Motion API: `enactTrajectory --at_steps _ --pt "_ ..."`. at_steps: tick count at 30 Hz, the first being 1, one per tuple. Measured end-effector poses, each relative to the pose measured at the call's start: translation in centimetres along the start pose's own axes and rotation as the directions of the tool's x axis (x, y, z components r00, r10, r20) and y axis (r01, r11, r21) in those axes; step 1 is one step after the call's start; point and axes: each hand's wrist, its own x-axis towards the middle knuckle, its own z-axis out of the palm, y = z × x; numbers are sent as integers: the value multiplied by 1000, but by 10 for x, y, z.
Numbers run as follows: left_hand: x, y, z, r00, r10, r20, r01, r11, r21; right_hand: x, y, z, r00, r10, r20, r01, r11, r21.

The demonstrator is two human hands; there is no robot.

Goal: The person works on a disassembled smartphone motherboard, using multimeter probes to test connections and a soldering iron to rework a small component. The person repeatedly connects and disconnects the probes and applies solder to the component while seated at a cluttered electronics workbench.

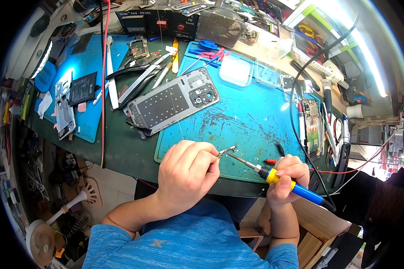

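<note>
My right hand (288, 179) is wrapped round the yellow and blue handle of a soldering iron (306, 194), whose thin metal tip points left. Pinched in the fingers of my left hand (184, 168) is a small electronic part (229, 149), dark and silvery, sticking out past the fingertips. The iron's tip lies right at this part; I cannot tell whether they touch. Both hands are over the near edge of a blue work mat (238, 130). Beyond my left hand lies a grey phone frame (170, 105) with a dotted dark panel and camera openings.
A red-tipped clip (270, 161) lies near my right hand. The iron's black cable (296, 121) loops up at the right, near a phone circuit board (312, 123). A red cable (105, 89) hangs at left, by a black battery (82, 88). Tweezers (139, 80) and tools lie behind the frame.
</note>
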Motion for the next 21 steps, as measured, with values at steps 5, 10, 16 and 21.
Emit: enactTrajectory --at_steps 5,10,16,21 --pt "1 0 0 1000 -4 3 4 1000 0 1 0 0 1000 -1 4 1 1000 -1" --pt "1 0 0 1000 2 0 -2 1000 2 1 0 0 1000 -2 -4 2 1000 -5" --pt "0 0 0 1000 13 -9 -13 1000 2 -4 5 -1 995 -51 -88 50 999 -11" --pt "-2 2 -10 1000 -20 -2 20 1000 21 -6 13 0 980 -105 -170 115 992 47"
